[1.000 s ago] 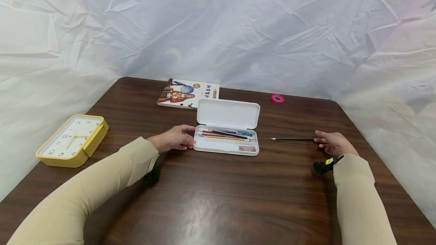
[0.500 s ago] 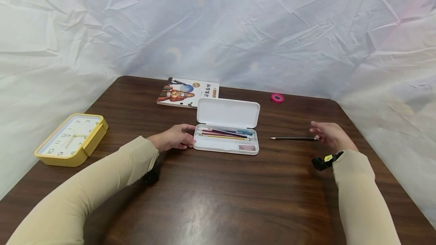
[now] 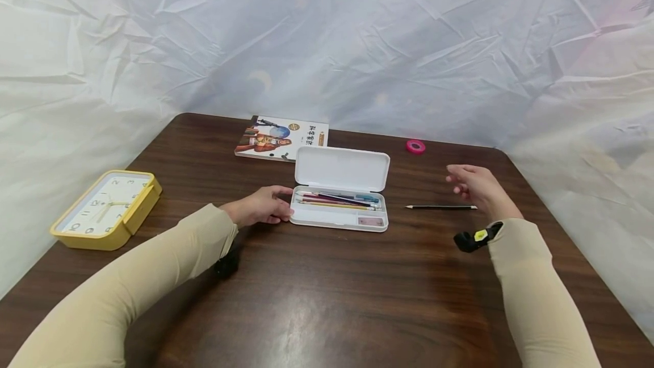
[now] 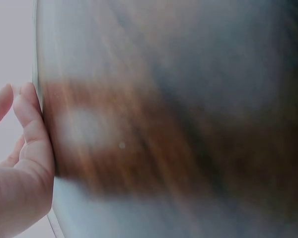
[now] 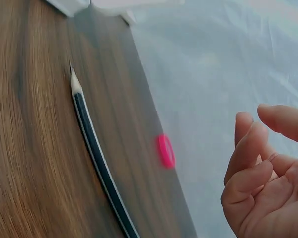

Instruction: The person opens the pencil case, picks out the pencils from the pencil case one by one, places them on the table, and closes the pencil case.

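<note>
Nearest you: your left sleeve [image 3: 148, 283] and right sleeve [image 3: 541, 305], both beige, over the brown wood tabletop [image 3: 352, 283]. Wrist cameras sit just below each cuff.

Yellow clock [image 3: 107, 209]: lies face up by the tabletop's left edge, well apart from your arm.

Left hand [image 3: 261, 207]: fingers rest against the left end of the white pencil case [image 3: 327, 219]; grip loose, digits relaxed. The case sits open near mid-tabletop, its long side facing you. Front compartment: pink eraser [image 3: 370, 222] at the right end. Rear compartment: pencils and pens [image 3: 339, 205], lying lengthwise in a bunch. Lid [image 3: 342, 168] stands up along the far side, tilted back.

Black pencil [image 3: 441, 207]: flat on the tabletop between case and right edge, sharpened tip toward the case, not touching it.

Right hand [image 3: 477, 186]: raised just beyond the pencil's blunt end, apart from it; fingers loosely curled, grip narrow, thumb and forefinger slightly separated.

Book [image 3: 265, 139]: at the far edge, left of middle, partly behind the lid.

Pink ring [image 3: 410, 147]: near the far edge, toward the far right corner.

Pale, creased sheet [image 3: 357, 44] hangs behind.
</note>
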{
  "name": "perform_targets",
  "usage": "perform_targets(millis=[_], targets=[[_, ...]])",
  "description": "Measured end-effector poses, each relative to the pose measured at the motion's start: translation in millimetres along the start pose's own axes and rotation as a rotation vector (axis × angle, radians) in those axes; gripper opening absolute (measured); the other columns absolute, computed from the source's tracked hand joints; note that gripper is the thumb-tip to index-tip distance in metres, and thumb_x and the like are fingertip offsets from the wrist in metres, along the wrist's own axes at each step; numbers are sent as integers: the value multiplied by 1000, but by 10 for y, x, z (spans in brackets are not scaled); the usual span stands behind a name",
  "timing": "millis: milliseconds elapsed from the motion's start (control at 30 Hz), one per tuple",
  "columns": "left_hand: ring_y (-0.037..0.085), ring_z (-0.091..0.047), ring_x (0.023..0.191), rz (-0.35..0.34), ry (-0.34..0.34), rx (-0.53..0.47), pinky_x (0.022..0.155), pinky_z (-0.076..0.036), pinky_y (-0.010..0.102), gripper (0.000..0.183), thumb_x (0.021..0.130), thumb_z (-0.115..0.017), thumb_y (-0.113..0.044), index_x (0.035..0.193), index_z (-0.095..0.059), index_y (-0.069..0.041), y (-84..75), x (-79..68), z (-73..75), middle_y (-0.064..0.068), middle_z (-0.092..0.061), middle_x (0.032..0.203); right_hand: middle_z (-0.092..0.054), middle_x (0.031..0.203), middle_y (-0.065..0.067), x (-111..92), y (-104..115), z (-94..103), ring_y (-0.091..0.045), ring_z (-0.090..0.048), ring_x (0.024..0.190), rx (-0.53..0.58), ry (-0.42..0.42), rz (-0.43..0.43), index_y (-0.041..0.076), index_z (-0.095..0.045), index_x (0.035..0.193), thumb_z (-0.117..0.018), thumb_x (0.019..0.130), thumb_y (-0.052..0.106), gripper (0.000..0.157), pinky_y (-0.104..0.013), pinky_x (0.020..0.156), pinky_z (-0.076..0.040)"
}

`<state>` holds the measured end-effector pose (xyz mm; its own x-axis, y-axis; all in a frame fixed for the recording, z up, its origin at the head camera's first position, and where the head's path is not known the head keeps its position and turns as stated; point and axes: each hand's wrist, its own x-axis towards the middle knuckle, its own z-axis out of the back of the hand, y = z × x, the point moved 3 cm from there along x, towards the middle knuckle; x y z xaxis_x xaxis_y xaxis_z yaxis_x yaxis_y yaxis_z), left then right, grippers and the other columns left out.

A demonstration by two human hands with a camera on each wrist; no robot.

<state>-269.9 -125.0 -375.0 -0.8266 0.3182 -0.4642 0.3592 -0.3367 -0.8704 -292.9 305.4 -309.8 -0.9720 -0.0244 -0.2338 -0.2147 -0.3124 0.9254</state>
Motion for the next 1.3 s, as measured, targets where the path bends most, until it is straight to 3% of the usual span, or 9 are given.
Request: perform_targets(millis=[300,533,900,1133,1300], targets=[[16,-55,73,-8,2,-1,63,-46,28,59,82,-59,-6,133,-28,-9,-15,-14,-5,10,-54,89,-57,79,4,-55,188,-317,-6,-48,52,35,65,52,10,-45,113,-55,84,35,40,-19,47,-38],[16,-55,73,-8,0,1,63,-46,28,59,82,-58,-5,133,-29,-9,-29,-28,-7,11,-54,91,-56,79,1,-57,231,-506,-6,-47,50,46,101,62,9,-48,108,-56,85,32,33,-19,47,-39],[17,-55,73,-8,3,1,63,-46,27,59,82,-58,-5,133,-28,-9,-12,-8,6,11,-54,91,-56,79,-1,-13,169,-799,-7,-48,51,-60,134,71,-1,-47,114,-53,87,27,39,-21,49,-40],[16,-55,73,-14,7,5,63,-46,28,58,83,-58,-6,133,-28,-9,-2,-13,-14,11,-54,91,-54,93,-16,55,88,-993,-9,-52,56,-107,157,52,-5,-45,118,-51,89,24,42,-22,51,-41],[15,-56,72,-19,5,5,62,-46,27,59,83,-58,-5,133,-27,-8,-5,-16,-24,10,-55,88,-56,97,-17,104,47,-1108,-11,-53,57,-167,169,35,-4,-48,116,-50,89,23,38,-23,52,-42]])
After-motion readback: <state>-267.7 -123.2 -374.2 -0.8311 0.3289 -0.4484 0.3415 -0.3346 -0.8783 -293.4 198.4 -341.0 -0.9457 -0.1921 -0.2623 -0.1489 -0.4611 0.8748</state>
